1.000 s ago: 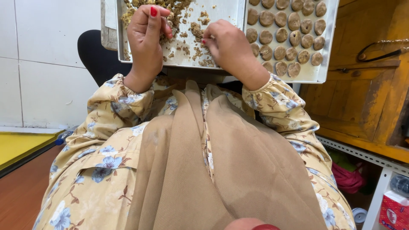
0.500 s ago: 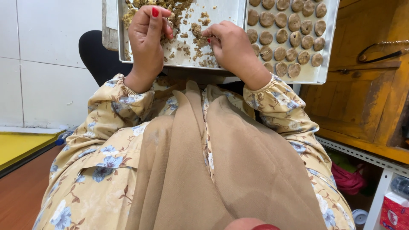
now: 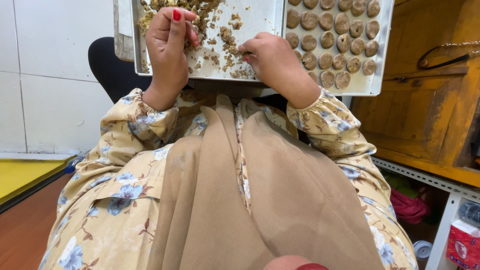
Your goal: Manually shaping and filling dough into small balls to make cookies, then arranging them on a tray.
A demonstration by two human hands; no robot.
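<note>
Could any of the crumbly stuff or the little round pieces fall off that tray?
Maybe. The crumbly brown mixture lies loose near the tray front edge, where the right hand picks, so bits could drop onto the floral dress. The left hand might jostle the tray and nudge the pressed rounds.

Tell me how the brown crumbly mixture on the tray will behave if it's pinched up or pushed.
The crumbly mixture lies in loose bits on the tray, so it would likely scatter when pushed. The pressed discs beside it hold their shape, so it probably clumps when squeezed. Right hand and left hand both touch it.
</note>
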